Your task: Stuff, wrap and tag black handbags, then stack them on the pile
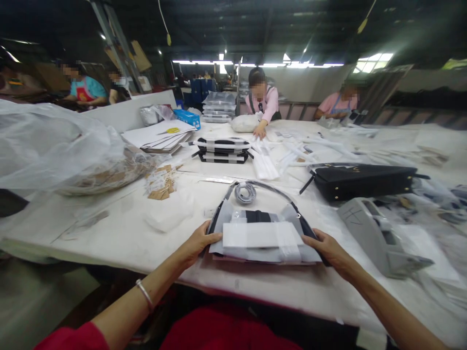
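Directly before me a black handbag (260, 238) lies on the white table, its front covered with grey-white wrapping sheet and a white foam piece under clear tape. Its strap (268, 184) arches away from me over the tabletop. My left hand (203, 240) grips the bag's left end, thumb on top. On the opposite end my right hand (323, 245) is closed round the edge in the same way. A coiled grey roll (245, 193) rests inside the strap's loop. The underside of the bag and most fingertips are hidden.
A grey tape dispenser (379, 238) and a black handbag (365, 180) stand to the right. Wrapped black bags (224, 150) lie beyond, near brown tags (162, 182). Plastic bagging (62, 150) fills the left; yellow scissors (172, 130) top a sheet stack. A co-worker (262, 99) reaches across opposite.
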{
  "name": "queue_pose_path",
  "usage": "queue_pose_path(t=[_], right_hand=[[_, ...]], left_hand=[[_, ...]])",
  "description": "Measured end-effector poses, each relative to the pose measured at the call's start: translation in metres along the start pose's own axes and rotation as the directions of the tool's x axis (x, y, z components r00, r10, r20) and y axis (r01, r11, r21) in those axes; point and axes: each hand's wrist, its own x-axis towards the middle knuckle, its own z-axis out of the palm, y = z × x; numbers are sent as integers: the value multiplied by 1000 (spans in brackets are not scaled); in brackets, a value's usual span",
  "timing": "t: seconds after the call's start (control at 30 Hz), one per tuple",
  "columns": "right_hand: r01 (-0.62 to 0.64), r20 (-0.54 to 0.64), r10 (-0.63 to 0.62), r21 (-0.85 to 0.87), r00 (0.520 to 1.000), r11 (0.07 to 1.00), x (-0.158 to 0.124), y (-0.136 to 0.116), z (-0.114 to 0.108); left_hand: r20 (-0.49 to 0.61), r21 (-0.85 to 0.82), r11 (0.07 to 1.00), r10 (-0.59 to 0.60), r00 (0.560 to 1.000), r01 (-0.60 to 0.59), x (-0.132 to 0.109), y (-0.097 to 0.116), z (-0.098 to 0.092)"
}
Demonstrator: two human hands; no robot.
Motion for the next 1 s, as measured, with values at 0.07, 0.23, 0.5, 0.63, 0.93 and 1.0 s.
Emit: queue_pose_path(t=[0.07, 0.23, 0.5, 0.63, 0.93, 1.0], right_hand=[[69, -115, -76, -69, 990, 995, -7, 7, 2], [122, -252, -150, -124, 956, 985, -19, 23, 3], [132, -290, -153, -90, 945, 987, -19, 32, 9], [161, -267, -169, -52, 949, 986, -21, 26, 10], [77, -105, -56, 209, 993, 975, -27, -4, 14], [5, -89, 18, 252, 996, 968, -25, -12, 15]], left_hand=[[2, -11, 995, 103, 995, -103, -7, -7, 1], [-14, 27, 968, 251, 968, -251, -20, -18, 4], [-30, 129, 953, 280, 960, -274, -18, -26, 1], [-65, 138, 956, 268, 961, -257, -16, -26, 1], [-212, -80, 983, 143, 967, -163, -11, -21, 12], [-202, -125, 980, 127, 971, -154, -10, -12, 13]])
